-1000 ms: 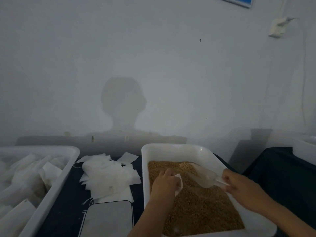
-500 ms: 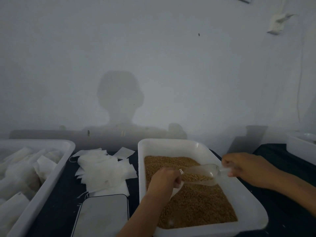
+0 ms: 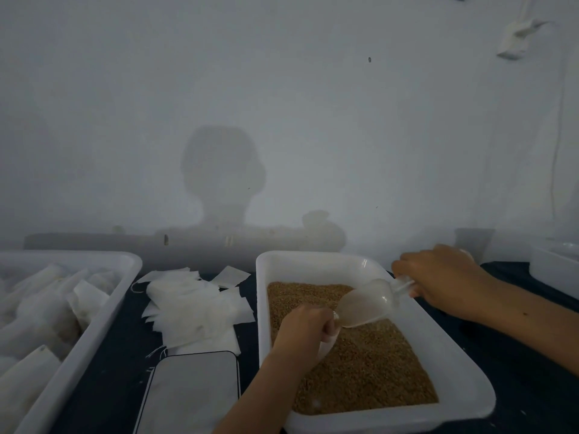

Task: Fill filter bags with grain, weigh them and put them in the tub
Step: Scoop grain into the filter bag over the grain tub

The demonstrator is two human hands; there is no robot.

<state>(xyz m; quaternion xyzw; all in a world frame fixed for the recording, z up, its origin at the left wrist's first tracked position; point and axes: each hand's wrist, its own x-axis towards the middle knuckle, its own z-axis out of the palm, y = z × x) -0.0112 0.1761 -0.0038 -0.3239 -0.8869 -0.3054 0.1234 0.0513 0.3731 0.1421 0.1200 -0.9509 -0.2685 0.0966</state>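
Tipping the scoop (image 3: 369, 303) higher now, our right hand (image 3: 445, 280) grips its handle; left hand (image 3: 305, 328) pinches the bag (image 3: 327, 346), so filling begins.

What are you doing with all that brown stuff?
A person is filling a little filter bag with grain. The left hand holds the bag over the grain tray, and the right hand tips a clear scoop into it. Empty bags lie beside the tray, and a tub on the left holds filled ones.
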